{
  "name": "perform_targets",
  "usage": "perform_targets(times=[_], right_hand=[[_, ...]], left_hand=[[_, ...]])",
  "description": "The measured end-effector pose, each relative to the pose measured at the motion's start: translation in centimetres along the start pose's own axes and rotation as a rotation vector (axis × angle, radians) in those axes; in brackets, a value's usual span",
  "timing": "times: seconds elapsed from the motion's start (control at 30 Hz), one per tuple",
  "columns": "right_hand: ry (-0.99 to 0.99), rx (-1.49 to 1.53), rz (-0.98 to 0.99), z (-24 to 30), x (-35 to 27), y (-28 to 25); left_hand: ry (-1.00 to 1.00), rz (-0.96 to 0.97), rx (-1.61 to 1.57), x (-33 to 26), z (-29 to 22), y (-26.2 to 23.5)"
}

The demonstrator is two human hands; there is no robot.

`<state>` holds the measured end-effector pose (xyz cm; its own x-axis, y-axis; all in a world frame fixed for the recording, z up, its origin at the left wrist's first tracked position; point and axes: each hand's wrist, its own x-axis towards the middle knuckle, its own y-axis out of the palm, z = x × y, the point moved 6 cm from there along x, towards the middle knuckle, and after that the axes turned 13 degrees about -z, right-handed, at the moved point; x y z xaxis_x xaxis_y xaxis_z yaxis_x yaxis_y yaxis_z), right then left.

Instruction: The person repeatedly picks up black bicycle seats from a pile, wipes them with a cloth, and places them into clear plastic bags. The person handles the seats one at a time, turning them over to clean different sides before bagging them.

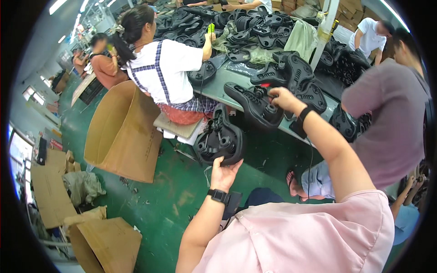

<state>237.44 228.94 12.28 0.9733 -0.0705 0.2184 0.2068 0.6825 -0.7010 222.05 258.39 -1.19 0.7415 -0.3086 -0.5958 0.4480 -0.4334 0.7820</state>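
Floor (182,195) painted green fills the middle of what we see, with a long grey-green worktable (223,88) running from the far left toward the near right. On the floor at left stands a tall open cardboard box (123,132), and nearer us, low on the left, lies a second cardboard box (107,243). A seated person in a white top (161,68) works at the table's left side with their back to us; a person in a mauve shirt (387,123) sits at the right, close to us. Heaps of black moulded plastic parts (255,22) cover the far end of the table.

Our right hand (282,98) reaches out over the table's near edge, fingers curled around the top of a long black plastic part (255,107) that rests tilted on that edge. Our left hand (225,170), lower and nearer, has its fingers spread upward, cupping the underside of a rounded black plastic part (221,139) held in the air below the table edge, just right of the seated person's stool (177,127). Each of our wrists wears a dark band.
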Motion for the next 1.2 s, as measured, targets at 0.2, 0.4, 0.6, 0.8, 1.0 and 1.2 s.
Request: perform_targets(times=[0.2,0.4,0.6,0.8,1.0,1.2], right_hand=[[-0.106,-0.320,0.066,-0.2,16.9,0.3],[-0.208,-0.450,0.077,-4.2,31.5,1.8],[-0.285,-0.362,0.065,-7.1,38.9,6.4],[-0.247,-0.300,0.118,-10.4,41.3,11.1],[-0.247,-0.355,0.044,-10.9,41.3,11.7],[-0.652,-0.398,-0.255,0.8,35.1,13.2]], left_hand=[[-0.122,0.007,-0.160,12.2,-3.2,8.4],[-0.059,-0.066,-0.311,23.3,-4.0,12.1],[-0.148,-0.137,-0.436,29.5,-0.2,14.8],[-0.173,-0.226,-0.211,33.0,1.5,17.3],[-0.425,-0.043,0.088,33.0,1.4,19.9],[-0.514,0.132,0.478,28.0,-3.1,16.0]])
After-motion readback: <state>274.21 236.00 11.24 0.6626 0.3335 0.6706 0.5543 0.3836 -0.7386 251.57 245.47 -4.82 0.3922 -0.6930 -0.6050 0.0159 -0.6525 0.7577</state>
